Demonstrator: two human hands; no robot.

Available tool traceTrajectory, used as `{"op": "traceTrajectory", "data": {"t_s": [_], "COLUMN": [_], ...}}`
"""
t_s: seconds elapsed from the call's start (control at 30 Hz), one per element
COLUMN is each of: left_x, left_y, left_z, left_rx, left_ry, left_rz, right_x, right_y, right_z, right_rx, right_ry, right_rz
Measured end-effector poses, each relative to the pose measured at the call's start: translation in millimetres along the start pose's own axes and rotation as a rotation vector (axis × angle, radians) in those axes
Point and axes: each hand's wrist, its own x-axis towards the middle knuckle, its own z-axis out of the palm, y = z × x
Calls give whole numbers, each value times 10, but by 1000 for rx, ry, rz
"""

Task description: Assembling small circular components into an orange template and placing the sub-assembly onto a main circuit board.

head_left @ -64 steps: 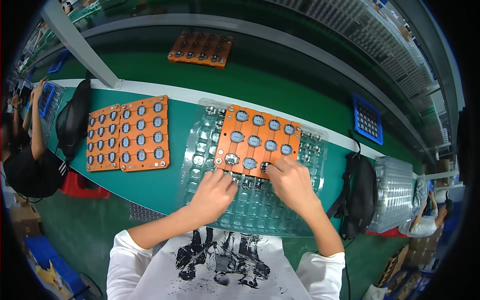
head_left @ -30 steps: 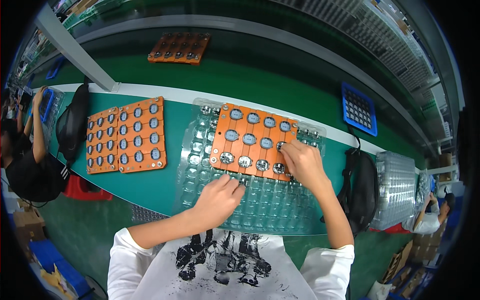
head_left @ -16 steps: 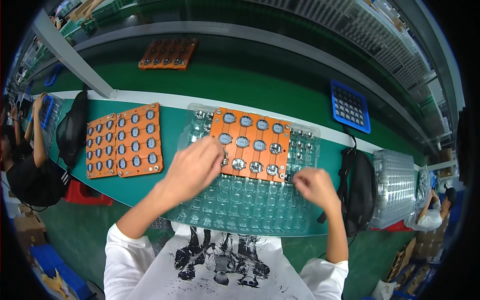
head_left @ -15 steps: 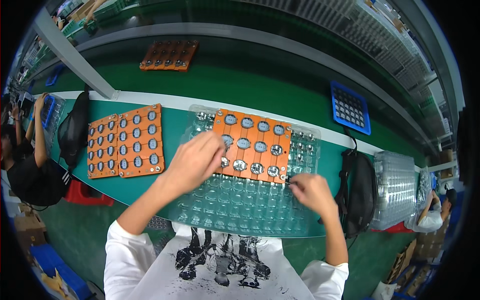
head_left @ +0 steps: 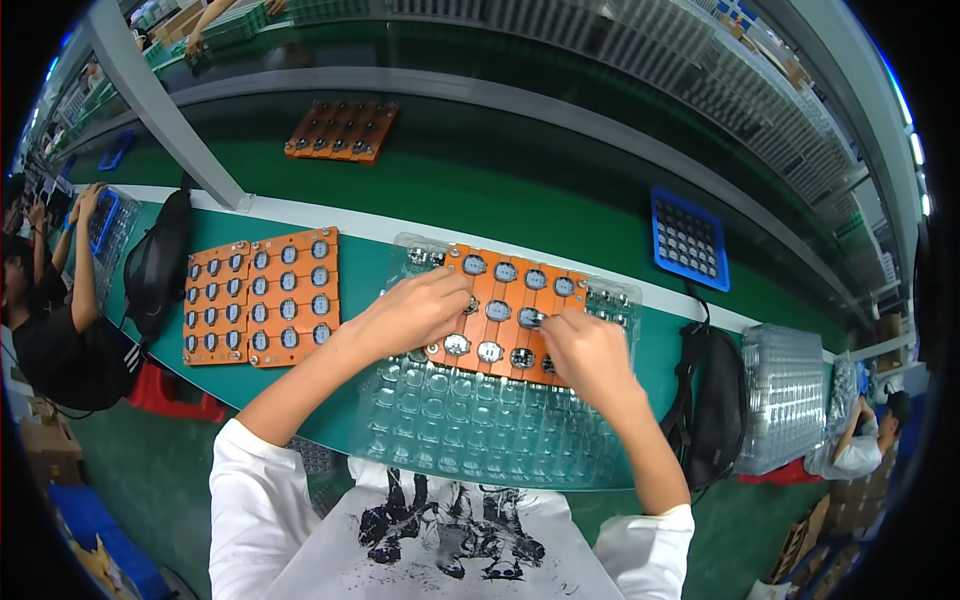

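Note:
An orange plate with rows of small round metal-and-grey parts lies on a clear plastic tray with moulded pockets. At the plate's left side is my left hand, fingers curled down over a part in the middle row; its fingertips hide what they pinch. My right hand is over the plate's right part, thumb and finger pinched together beside a round part. Whatever it holds is too small to make out. In the front row, one round part looks darker than its neighbours.
Two orange plates filled with round parts lie to the left. Another orange plate and a blue tray of parts are farther back. Black bags and stacked clear trays stand at the right. People sit at both ends.
My right hand has moved from the plate's front right corner up and left over the plate. My left hand stays at the left side, slightly shifted. The whole view has tilted a little.

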Motion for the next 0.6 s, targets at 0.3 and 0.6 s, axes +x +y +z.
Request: {"op": "traceTrajectory", "data": {"t_s": [0.3,0.6], "left_x": [-2,44], "left_y": [28,70], "left_z": [25,41], "left_rx": [-56,143], "left_ry": [55,37], "left_rz": [-54,25], "right_x": [73,47], "right_y": [45,28], "right_z": [295,303], "right_rx": [-36,9], "right_ry": [-43,157], "right_rz": [8,-11]}}
